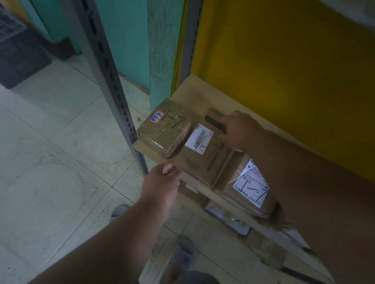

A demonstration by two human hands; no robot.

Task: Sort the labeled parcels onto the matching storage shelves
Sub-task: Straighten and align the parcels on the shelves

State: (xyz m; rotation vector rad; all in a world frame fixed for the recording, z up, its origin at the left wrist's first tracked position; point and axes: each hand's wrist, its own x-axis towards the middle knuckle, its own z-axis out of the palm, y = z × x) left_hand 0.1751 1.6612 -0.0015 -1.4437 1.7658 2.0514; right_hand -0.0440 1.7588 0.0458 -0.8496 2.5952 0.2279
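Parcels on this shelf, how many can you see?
3 on the shelf: a taped parcel at the left end, a flat box in the middle under the right hand, and a labeled parcel beside it. The arm may hide more.

Three parcels lie in a row along the front edge of the one shelf (200, 90): a taped box (164, 132) at the left corner, a flat carton (203, 157) beside it, and a labelled parcel (249, 186) on the right. Each bears a handwritten 7. Two hands show, left hand (163, 183) and right hand (240, 131). Two upright posts (103, 56) rise. Two slippers (184, 249) stand on the floor.
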